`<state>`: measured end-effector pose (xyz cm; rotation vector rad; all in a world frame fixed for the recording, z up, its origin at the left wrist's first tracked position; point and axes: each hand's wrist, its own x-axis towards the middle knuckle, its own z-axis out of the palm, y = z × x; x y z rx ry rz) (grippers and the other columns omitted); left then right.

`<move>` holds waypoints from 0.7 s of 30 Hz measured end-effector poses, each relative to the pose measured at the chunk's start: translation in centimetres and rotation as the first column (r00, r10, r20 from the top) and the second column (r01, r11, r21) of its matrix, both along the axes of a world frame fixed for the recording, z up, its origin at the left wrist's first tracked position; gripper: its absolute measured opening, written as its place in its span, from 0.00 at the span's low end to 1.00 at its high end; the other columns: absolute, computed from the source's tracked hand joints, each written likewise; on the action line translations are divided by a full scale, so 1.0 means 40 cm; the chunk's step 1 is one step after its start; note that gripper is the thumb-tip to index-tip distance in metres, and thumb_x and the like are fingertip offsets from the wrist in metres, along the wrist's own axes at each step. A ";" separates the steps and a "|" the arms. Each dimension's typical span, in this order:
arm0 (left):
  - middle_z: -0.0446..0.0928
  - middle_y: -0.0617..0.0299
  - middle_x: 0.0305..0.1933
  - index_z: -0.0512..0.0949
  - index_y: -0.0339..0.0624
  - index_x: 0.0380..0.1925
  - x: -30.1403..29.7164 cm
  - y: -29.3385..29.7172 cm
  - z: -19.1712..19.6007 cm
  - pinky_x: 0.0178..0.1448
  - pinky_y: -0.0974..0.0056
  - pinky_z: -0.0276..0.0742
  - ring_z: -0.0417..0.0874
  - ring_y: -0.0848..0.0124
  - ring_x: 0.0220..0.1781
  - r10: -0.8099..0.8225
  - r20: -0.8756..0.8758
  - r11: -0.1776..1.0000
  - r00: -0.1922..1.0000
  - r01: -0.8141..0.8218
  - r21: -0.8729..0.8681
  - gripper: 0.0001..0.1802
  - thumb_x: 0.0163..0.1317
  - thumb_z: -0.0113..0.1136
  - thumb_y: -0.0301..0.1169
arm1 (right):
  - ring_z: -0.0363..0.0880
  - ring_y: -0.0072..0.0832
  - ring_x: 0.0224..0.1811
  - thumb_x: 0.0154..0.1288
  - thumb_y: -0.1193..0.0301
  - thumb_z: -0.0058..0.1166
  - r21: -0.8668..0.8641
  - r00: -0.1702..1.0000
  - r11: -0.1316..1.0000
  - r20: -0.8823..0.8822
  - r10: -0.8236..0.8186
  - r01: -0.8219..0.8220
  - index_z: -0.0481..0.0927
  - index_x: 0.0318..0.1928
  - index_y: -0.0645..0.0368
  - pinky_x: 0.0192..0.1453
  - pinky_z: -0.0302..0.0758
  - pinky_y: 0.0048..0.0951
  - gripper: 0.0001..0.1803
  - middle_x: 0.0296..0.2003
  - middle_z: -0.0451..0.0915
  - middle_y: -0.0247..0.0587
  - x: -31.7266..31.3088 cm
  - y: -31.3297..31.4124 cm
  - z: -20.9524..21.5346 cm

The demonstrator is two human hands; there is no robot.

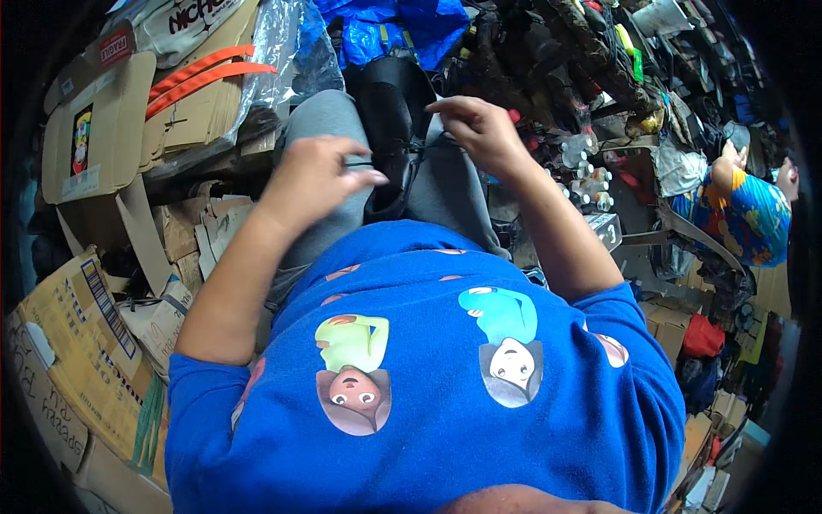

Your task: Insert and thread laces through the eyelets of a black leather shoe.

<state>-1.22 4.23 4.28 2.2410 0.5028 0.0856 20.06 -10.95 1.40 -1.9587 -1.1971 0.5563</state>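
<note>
Flattened brown cardboard boxes [94, 128] are stacked along the left side; one carries a small upright rectangular picture label in yellow and red, another a red rectangular sticker near the upper left corner. Two orange straps [201, 73] lie diagonally across the stack, with a clear plastic sheet [282, 51] draped over its right edge. A further carton [81, 343] at lower left bears a striped barcode panel and dark handwriting. A blue plastic bag [394, 26] sits at top centre. A cluster of small clear bottles [586, 171] stands to the right of the knees.

Open room is minimal: goods crowd both sides, and the only free working area is the lap between the grey trouser legs [330, 163].

A black boot [394, 120] stands upright between the knees, resting against the lap, toe end away from the body. Thin dark lace [411, 147] runs across its front.

The left hand [312, 176] is held palm-down just left of the boot, fingers half curled, thumb and forefinger pinched on the lace end. The right hand [479, 128] is raised just right of the boot, wrist bent, fingertips drawn together on the other lace end. Both forearms converge from the lower edge.

Another person in a patterned blue shirt [745, 214] sits at far right, well apart.
</note>
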 end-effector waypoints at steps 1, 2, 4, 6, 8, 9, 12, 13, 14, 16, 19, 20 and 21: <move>0.78 0.52 0.29 0.81 0.39 0.42 -0.006 0.019 0.006 0.43 0.58 0.76 0.81 0.56 0.34 0.016 -0.022 0.997 1.000 -0.014 0.081 0.24 0.44 0.72 0.37 | 0.81 0.27 0.33 0.61 0.71 0.55 0.047 0.998 0.997 -0.028 -0.053 0.055 0.82 0.42 0.56 0.40 0.76 0.30 0.09 0.32 0.82 0.44 0.005 -0.013 0.011; 0.76 0.54 0.31 0.81 0.39 0.44 -0.012 0.039 0.005 0.43 0.61 0.75 0.79 0.58 0.34 0.032 -0.043 0.987 0.999 -0.025 0.161 0.25 0.42 0.73 0.33 | 0.81 0.32 0.34 0.60 0.73 0.52 -0.046 0.992 0.992 -0.034 -0.122 0.120 0.83 0.41 0.54 0.40 0.76 0.31 0.10 0.33 0.82 0.44 0.009 -0.025 0.033; 0.73 0.55 0.32 0.81 0.38 0.41 -0.027 0.052 -0.049 0.45 0.62 0.73 0.78 0.59 0.37 0.000 0.108 0.969 0.994 -0.027 0.244 0.22 0.43 0.71 0.31 | 0.81 0.38 0.34 0.58 0.73 0.51 0.015 0.935 0.995 0.339 -0.103 0.104 0.83 0.40 0.52 0.41 0.76 0.34 0.11 0.33 0.81 0.43 0.025 -0.038 0.053; 0.74 0.55 0.33 0.78 0.36 0.38 -0.023 0.066 -0.068 0.45 0.63 0.72 0.77 0.58 0.38 -0.114 0.147 0.968 0.983 0.076 0.240 0.17 0.48 0.68 0.29 | 0.80 0.40 0.37 0.57 0.73 0.51 0.027 0.913 0.993 0.391 -0.113 0.111 0.84 0.39 0.50 0.45 0.76 0.36 0.11 0.34 0.80 0.41 0.034 -0.036 0.053; 0.74 0.55 0.33 0.77 0.36 0.36 -0.023 0.081 -0.064 0.44 0.64 0.72 0.77 0.59 0.38 -0.101 0.148 0.968 0.984 0.062 0.244 0.13 0.51 0.65 0.28 | 0.79 0.41 0.40 0.55 0.73 0.54 0.147 0.859 0.988 0.497 -0.120 0.052 0.85 0.38 0.49 0.48 0.75 0.39 0.11 0.35 0.80 0.41 0.040 -0.019 0.061; 0.74 0.55 0.32 0.76 0.36 0.34 -0.020 0.091 -0.058 0.44 0.64 0.72 0.78 0.60 0.37 -0.097 0.154 0.967 0.983 0.056 0.247 0.10 0.54 0.63 0.27 | 0.78 0.41 0.42 0.52 0.72 0.58 0.141 0.871 0.988 0.492 -0.011 -0.067 0.85 0.38 0.48 0.47 0.74 0.39 0.11 0.35 0.80 0.40 0.042 -0.007 0.077; 0.76 0.51 0.29 0.73 0.36 0.32 -0.032 0.151 -0.017 0.39 0.59 0.73 0.77 0.60 0.30 0.243 0.281 0.959 0.928 -0.273 0.075 0.08 0.62 0.57 0.30 | 0.79 0.36 0.40 0.53 0.74 0.62 0.056 0.850 0.916 0.397 0.345 -0.398 0.84 0.36 0.55 0.43 0.75 0.34 0.08 0.35 0.80 0.40 0.015 0.021 0.066; 0.77 0.51 0.30 0.73 0.36 0.34 -0.050 0.204 -0.016 0.37 0.60 0.72 0.77 0.63 0.29 0.332 0.256 0.926 0.908 -0.366 0.097 0.09 0.64 0.55 0.32 | 0.79 0.36 0.37 0.53 0.73 0.62 0.012 0.854 0.916 0.366 0.370 -0.401 0.84 0.35 0.55 0.42 0.76 0.35 0.06 0.33 0.80 0.39 0.013 0.029 0.042; 0.77 0.50 0.30 0.73 0.37 0.35 -0.073 0.242 0.002 0.39 0.58 0.72 0.79 0.60 0.32 0.383 0.244 0.893 0.891 -0.425 0.150 0.09 0.65 0.53 0.33 | 0.79 0.36 0.37 0.53 0.73 0.62 0.014 0.853 0.913 0.365 0.374 -0.407 0.84 0.35 0.55 0.42 0.76 0.35 0.06 0.33 0.80 0.39 0.009 0.028 0.037; 0.75 0.59 0.30 0.74 0.37 0.39 -0.113 0.294 0.004 0.40 0.67 0.72 0.76 0.71 0.32 0.398 0.182 0.749 0.899 -0.433 0.502 0.07 0.65 0.48 0.26 | 0.80 0.36 0.36 0.53 0.74 0.62 -0.057 0.869 0.930 0.340 0.360 -0.363 0.85 0.35 0.54 0.40 0.77 0.34 0.06 0.32 0.80 0.40 0.004 0.029 0.029; 0.75 0.55 0.36 0.74 0.36 0.41 -0.143 0.285 -0.018 0.42 0.65 0.72 0.76 0.68 0.34 0.253 0.198 0.795 0.947 -0.320 0.516 0.11 0.62 0.43 0.20 | 0.78 0.36 0.33 0.53 0.74 0.62 0.001 0.870 0.933 0.362 0.334 -0.359 0.85 0.36 0.53 0.37 0.75 0.34 0.08 0.28 0.77 0.40 0.000 0.003 0.008; 0.75 0.55 0.36 0.74 0.36 0.41 -0.148 0.270 -0.026 0.42 0.65 0.72 0.76 0.68 0.34 0.255 0.196 0.795 0.947 -0.320 0.515 0.11 0.62 0.43 0.20 | 0.77 0.37 0.32 0.52 0.74 0.62 0.012 0.882 0.942 0.354 0.311 -0.336 0.85 0.37 0.52 0.35 0.74 0.34 0.09 0.27 0.76 0.40 -0.007 -0.006 0.002; 0.74 0.52 0.39 0.75 0.36 0.41 -0.130 0.226 -0.018 0.44 0.61 0.73 0.78 0.63 0.37 0.227 0.156 0.889 0.961 -0.270 0.369 0.13 0.60 0.42 0.18 | 0.75 0.37 0.29 0.52 0.75 0.62 0.038 0.895 0.950 0.349 0.279 -0.311 0.85 0.38 0.51 0.32 0.72 0.35 0.11 0.25 0.73 0.40 -0.013 -0.017 -0.012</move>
